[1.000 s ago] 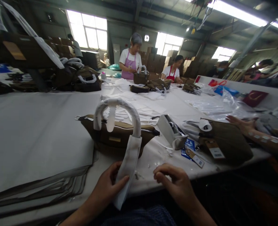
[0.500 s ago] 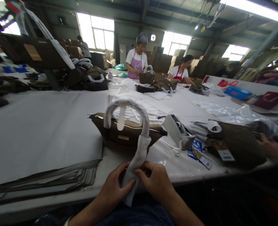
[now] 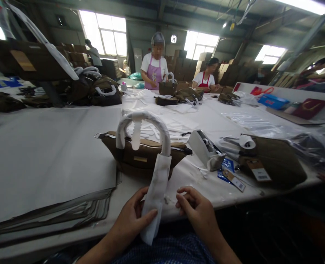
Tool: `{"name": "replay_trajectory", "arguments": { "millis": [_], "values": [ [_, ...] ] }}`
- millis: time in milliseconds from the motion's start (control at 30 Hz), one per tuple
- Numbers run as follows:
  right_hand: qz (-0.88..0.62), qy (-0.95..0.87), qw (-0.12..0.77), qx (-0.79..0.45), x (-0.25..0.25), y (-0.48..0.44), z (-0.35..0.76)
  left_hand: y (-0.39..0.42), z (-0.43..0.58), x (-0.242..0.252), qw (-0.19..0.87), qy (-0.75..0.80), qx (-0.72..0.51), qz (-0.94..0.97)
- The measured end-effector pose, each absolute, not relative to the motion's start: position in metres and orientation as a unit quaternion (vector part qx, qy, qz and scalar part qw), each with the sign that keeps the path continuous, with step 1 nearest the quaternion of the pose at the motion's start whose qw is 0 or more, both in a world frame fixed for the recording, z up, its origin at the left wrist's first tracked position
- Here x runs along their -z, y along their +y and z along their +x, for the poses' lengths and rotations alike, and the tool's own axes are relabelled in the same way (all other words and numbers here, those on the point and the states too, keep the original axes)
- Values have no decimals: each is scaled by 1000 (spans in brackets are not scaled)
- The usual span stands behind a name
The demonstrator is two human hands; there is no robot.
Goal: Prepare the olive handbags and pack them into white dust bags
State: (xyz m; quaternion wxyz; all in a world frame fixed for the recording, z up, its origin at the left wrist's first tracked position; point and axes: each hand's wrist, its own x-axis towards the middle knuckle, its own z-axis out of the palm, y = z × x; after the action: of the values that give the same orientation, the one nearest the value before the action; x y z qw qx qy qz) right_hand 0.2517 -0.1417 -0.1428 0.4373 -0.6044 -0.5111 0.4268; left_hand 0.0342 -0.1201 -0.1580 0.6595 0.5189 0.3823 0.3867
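A brown handbag stands on the table in front of me, its arched handle wrapped in white. From the right end of that handle a flat white wrapping sleeve runs down toward my lap. My left hand pinches the lower part of this sleeve, thumb in front and fingers behind. Off to the sleeve's right, my right hand is in the air near the table edge. Its fingers are loosely curled, with a gap between thumb and forefinger, and nothing shows in them.
A tape dispenser stands right of the handbag, near tags and another brown bag. Stacked sheets lie at left; loose white strips lie behind the handbag. Two people in aprons work across the table.
My right hand has let go of the white sleeve and moved right, away from it. My left hand still grips it. The co-worker's hand at the far right has drawn back from the other bag.
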Motion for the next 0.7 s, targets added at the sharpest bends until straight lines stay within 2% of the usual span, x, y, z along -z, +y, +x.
{"name": "replay_trajectory", "arguments": {
  "millis": [133,333,533,600,700],
  "values": [
    [-573,-514,444,-458,136,-160,245,-123,34,161,658,372,-388,527],
    [-455,-468,478,-588,135,-149,204,-125,48,162,640,371,-405,537],
    [-455,-443,483,-602,139,-131,209,-117,40,159,623,372,-383,572],
    [-475,-472,483,-563,148,-126,227,-107,23,151,573,424,-394,580],
    [-518,-491,521,-468,164,-118,254,-84,-11,134,405,551,-512,520]
  ]
}}
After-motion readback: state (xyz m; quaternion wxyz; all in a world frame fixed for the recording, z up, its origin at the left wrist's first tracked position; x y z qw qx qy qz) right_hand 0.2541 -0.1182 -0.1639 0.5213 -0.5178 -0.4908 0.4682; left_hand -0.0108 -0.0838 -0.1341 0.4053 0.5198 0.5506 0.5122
